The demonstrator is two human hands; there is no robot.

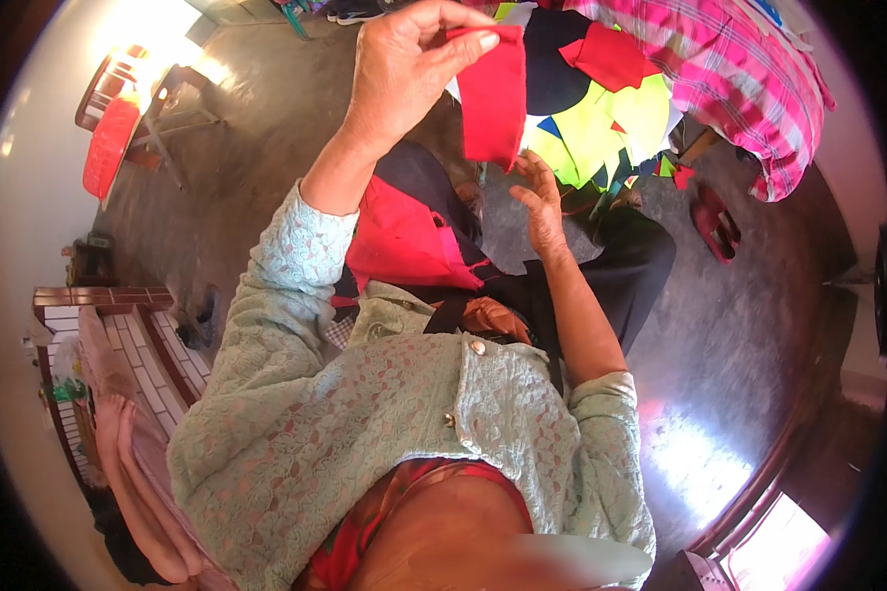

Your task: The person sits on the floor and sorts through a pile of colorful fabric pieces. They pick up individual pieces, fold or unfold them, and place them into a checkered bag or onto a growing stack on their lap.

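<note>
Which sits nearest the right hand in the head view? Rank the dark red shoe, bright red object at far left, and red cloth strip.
1. Red cloth strip: just up-left of the right hand.
2. Dark red shoe: floor, to the right.
3. Bright red object: far left.

1 head-worn fisheye view, facing down: shirt (375,424) close, hands (404,79) farther out, floor (749,325) beyond.

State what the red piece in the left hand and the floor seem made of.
Red piece in the left hand: probably matte fabric, being thin and without shine. Floor: perhaps smooth concrete, faintly glossy, judging by its mottled grey and bright reflection.
</note>
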